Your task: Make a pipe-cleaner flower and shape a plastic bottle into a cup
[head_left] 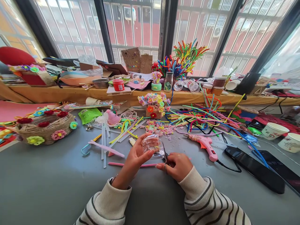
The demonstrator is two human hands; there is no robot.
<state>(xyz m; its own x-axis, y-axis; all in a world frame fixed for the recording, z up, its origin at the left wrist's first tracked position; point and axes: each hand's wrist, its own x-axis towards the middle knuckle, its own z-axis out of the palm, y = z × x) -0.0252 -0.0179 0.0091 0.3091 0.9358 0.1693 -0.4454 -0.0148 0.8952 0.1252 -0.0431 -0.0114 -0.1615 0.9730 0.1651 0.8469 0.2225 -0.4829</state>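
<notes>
My left hand (134, 159) is closed around a small clear plastic cup (152, 145), held just above the grey table (47, 181). My right hand (178, 165) grips a small pair of scissors (165, 154), whose blades touch the cup's right side. A pink stick (131, 164) lies on the table under my hands. Both wrists wear cream sleeves with dark stripes.
A pink glue gun (206, 145) lies to the right, with a black phone (254, 168) beyond it. Coloured pipe cleaners (201, 117) spread at the centre right. A woven basket with flowers (45, 128) stands left. Paper cups (274, 130) sit far right. Glue sticks (104, 140) lie ahead.
</notes>
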